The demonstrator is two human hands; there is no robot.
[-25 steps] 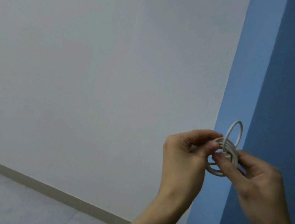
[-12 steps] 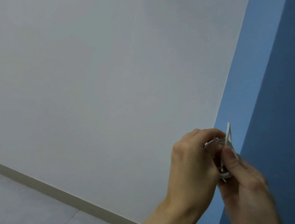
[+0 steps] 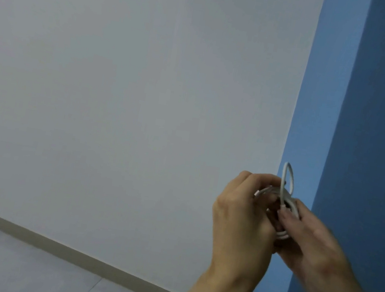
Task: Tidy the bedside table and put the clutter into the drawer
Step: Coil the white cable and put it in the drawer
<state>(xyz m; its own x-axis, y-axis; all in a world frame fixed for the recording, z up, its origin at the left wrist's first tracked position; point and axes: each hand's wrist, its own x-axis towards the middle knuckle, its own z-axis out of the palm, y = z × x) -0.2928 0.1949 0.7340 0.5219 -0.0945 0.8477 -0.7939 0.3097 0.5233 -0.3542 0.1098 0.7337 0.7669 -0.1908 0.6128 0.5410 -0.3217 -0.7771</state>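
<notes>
- Gripping coiled white cable (image 3: 283,235) in left hand (image 3: 242,215), fingers curled round it.
- Pinching same cable with right hand (image 3: 310,242).
- Both raised before blue wall (image 3: 380,126).

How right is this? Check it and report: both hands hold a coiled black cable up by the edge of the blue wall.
Only the colour is wrong. The head view shows the left hand and the right hand holding a coiled white cable, not a black one, up by the edge of the blue wall.
</notes>
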